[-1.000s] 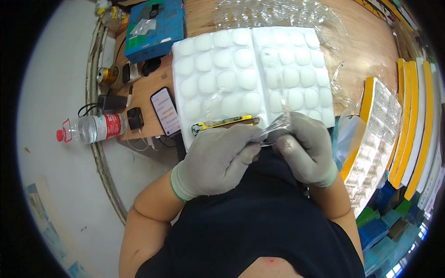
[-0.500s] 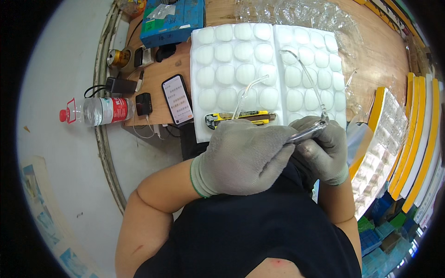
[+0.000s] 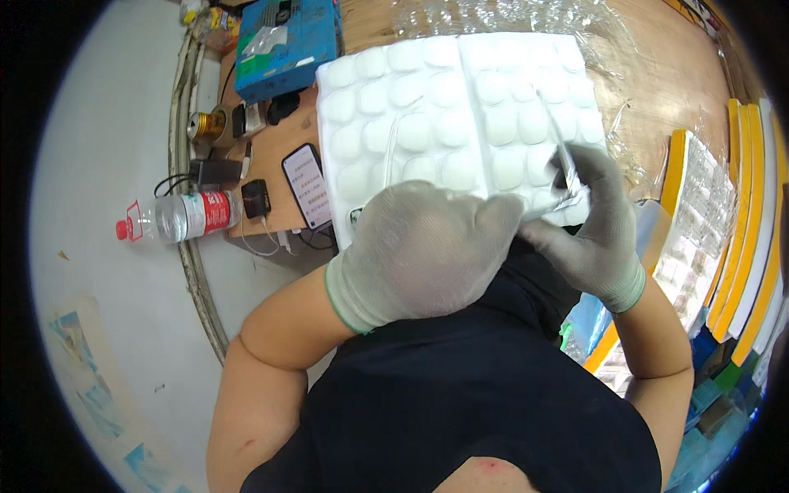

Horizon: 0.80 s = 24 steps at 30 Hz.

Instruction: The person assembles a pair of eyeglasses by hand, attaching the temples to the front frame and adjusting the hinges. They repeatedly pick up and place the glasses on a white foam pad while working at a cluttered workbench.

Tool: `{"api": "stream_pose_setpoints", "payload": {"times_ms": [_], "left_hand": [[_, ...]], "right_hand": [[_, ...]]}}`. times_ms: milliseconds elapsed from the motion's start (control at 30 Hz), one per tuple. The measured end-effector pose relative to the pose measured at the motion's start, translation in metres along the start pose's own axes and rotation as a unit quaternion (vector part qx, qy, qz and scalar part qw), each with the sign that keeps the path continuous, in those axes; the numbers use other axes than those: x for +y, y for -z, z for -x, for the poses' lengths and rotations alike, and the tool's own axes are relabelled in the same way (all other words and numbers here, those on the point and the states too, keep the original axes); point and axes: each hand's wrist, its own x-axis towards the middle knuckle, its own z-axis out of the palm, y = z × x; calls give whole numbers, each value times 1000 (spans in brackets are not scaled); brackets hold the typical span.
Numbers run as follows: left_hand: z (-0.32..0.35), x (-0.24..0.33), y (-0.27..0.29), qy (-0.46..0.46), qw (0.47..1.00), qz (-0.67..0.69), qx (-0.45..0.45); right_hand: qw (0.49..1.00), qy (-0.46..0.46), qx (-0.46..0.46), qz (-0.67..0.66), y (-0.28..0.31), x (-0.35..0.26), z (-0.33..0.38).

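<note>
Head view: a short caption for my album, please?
Grey-gloved hands, left and right, work over a white dimpled foam tray.

The left hand (image 3: 423,251) is now covering the yellow utility knife that was lying exposed at the white foam tray's (image 3: 427,107) lower edge. The right hand (image 3: 592,226) is lifting its clear plastic piece (image 3: 573,177) higher, toward centre right of the frame.

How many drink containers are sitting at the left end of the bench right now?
2: a clear plastic bottle lying on its side at the bench edge, and a gold can farther back. Others may be hidden.
</note>
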Motion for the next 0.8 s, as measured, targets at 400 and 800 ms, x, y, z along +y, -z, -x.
{"api": "stream_pose_setpoints", "payload": {"times_ms": [400, 800], "left_hand": [[-88, -169, -51, 254, 937, -239, -17], [-42, -74, -16, 221, 813, 539, 24]], "right_hand": [[996, 78, -12, -37, 35, 12, 22], [968, -70, 15, -242, 6, 2, 33]]}}
